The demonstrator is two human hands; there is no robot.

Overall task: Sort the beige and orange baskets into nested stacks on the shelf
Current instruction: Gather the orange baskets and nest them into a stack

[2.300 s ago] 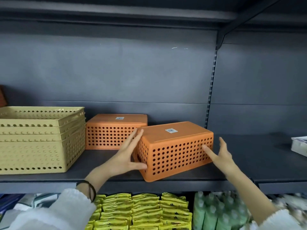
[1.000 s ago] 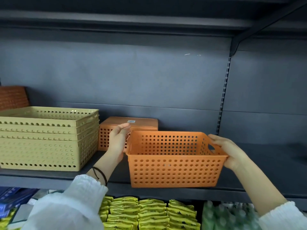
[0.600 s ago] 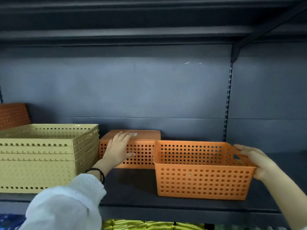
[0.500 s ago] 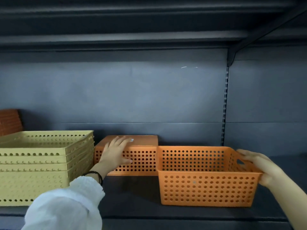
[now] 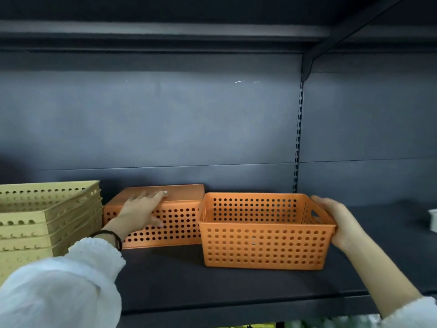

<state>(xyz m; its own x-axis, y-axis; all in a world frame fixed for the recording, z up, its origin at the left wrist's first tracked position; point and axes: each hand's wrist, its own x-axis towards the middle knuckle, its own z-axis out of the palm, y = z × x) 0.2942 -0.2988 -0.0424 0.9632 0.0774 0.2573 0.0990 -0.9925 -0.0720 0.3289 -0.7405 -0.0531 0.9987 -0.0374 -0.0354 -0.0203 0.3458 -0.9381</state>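
Observation:
An orange perforated basket (image 5: pixel 264 247) stands upright, mouth up, on the dark shelf (image 5: pixel 179 282). My right hand (image 5: pixel 340 221) grips its right rim at the handle cut-out. Behind and to the left lies a second orange basket (image 5: pixel 179 223), turned upside down with a small white label on its base. My left hand (image 5: pixel 139 214) is clasped over its front top edge, fingers on the base, thumb on the perforated side. A nested stack of beige baskets (image 5: pixel 45 221) stands at the far left.
The shelf's dark back wall (image 5: pixel 165 129) runs close behind the baskets. An upper shelf (image 5: pixel 165 31) overhangs them. A slotted upright (image 5: pixel 298 138) rises behind the right basket. A white object (image 5: pixel 432 220) pokes in at the right edge.
The basket in my right hand was flipped from upside down to mouth up and set on the shelf to the right. My left hand let go of it and moved onto the upside-down basket.

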